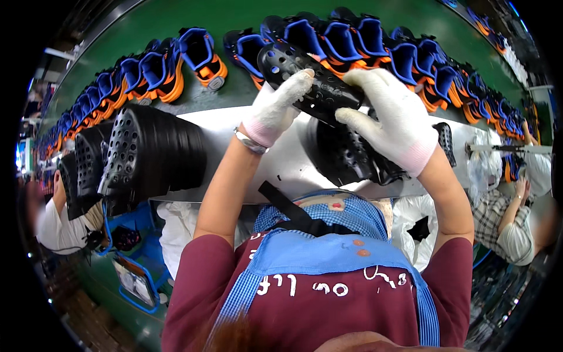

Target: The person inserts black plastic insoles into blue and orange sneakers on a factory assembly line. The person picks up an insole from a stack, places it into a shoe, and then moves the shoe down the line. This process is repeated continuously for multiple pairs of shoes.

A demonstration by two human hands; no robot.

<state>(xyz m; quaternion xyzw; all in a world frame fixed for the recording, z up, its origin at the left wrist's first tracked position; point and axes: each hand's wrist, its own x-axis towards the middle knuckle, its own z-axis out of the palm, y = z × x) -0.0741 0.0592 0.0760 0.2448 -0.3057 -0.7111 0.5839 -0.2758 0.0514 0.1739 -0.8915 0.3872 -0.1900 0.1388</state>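
Observation:
A black, sole-shaped insole [329,89] with round holes is held up over the bench, tilted with its holed end to the upper left. My left hand [275,109], in a white glove, grips its near edge, thumb on top and the other fingers hidden underneath. At its right end my right hand [394,114], also gloved, has thumb and fingers closed round it. Just below lies a loose pile of similar black insoles [340,154], partly covered by my right hand. To the left, a thick nested stack of the insoles [155,149] rests on its side.
Beyond the pale worktop [234,135], a long curved row of black, blue and orange shoes [202,56] stands on a green surface [158,23]. Other people sit at both sides, including a person in a checked top [498,217]. A blue-framed rack [138,276] is at lower left.

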